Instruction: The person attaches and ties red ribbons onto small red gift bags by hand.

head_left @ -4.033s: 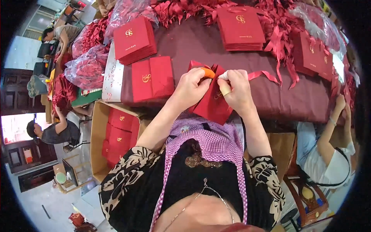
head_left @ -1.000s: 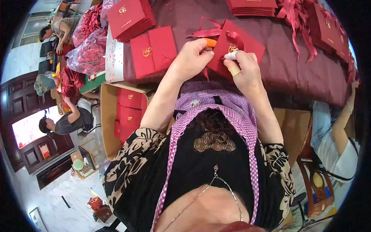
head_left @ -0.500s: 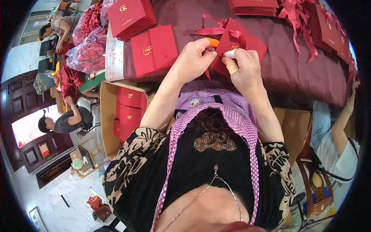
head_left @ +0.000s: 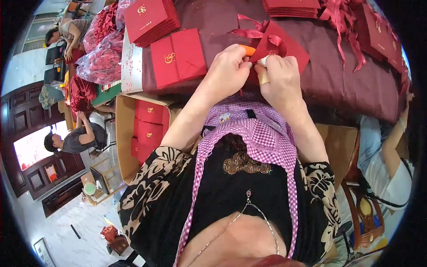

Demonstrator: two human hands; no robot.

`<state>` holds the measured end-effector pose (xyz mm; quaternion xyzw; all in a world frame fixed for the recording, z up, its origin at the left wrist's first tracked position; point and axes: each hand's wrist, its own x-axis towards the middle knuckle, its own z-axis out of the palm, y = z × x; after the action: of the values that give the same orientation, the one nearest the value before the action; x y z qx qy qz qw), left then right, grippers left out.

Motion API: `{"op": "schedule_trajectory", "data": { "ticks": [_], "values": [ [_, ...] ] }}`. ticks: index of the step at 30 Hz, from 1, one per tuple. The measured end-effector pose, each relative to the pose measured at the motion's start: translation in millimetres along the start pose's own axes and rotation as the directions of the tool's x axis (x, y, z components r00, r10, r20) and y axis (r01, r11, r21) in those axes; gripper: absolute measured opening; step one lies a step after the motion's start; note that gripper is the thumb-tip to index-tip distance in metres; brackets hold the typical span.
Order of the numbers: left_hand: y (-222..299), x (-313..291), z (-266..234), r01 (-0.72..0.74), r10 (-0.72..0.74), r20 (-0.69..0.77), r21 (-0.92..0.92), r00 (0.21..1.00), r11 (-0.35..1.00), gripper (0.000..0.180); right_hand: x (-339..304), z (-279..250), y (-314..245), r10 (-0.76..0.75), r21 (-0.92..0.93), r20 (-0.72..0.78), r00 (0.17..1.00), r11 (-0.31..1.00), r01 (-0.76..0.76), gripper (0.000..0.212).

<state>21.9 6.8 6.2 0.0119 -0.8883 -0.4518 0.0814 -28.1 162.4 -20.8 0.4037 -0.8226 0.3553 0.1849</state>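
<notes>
A red paper gift bag (head_left: 291, 55) with a dark red satin ribbon (head_left: 274, 42) is tilted at the table's near edge. My left hand (head_left: 229, 69), wearing an orange cover on one finger, pinches the bag's left edge. Against its lower edge my right hand (head_left: 281, 74) is closed, with white and beige wraps on its fingers. The fingertips of both hands nearly meet, and what lies right between them is hidden. To the left a flat red bag (head_left: 179, 58) with a gold emblem rests on the table.
A stack of red bags (head_left: 153, 20) stands at the far left, another (head_left: 291, 9) at the far middle. Ribboned bags (head_left: 376, 33) lie at the right. An open carton (head_left: 126, 133) holds red bags below the table. Co-workers (head_left: 84, 135) sit at the left; another person (head_left: 387, 160) is at the right.
The bag has turned slightly, and its ribbon shows more fully above my right hand. My right fingers have curled in closer to my left fingertips. The apron's edge has shifted downward.
</notes>
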Motion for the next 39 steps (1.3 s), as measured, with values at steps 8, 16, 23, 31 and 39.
{"op": "schedule_trajectory", "data": {
  "ticks": [8, 16, 23, 31, 39],
  "values": [
    [-5.5, -2.1, 16.0, -0.157, 0.178, -0.135, 0.155, 0.975, 0.975, 0.020, 4.9, 1.4, -1.8, -0.153, -0.236, 0.105, 0.983, 0.956, 0.174, 0.007],
    [-15.4, 1.5, 11.7, 0.076, -0.083, -0.112, -0.060, 0.990, 0.995, 0.020, 2.0, -5.3, 8.7, 0.273, 0.244, 0.121, 0.954, 0.924, -0.296, 0.009],
    [-30.4, 4.8, 7.6, 0.166, -0.170, 0.013, -0.295, 0.985, 0.941, 0.025, -5.1, -6.6, 18.6, 0.271, 0.315, 0.045, 0.962, 0.910, -0.271, 0.009],
    [-33.5, 5.6, 10.7, 0.159, -0.170, 0.010, -0.412, 0.985, 0.897, 0.027, -3.7, -3.4, 10.5, 0.234, 0.279, 0.025, 0.972, 0.932, -0.232, 0.010],
    [-16.7, 2.5, 3.5, 0.189, -0.176, 0.075, -0.237, 0.982, 0.953, 0.023, 0.5, 0.1, 7.4, 0.187, 0.240, -0.011, 0.982, 0.954, -0.179, 0.011]
  ]
}}
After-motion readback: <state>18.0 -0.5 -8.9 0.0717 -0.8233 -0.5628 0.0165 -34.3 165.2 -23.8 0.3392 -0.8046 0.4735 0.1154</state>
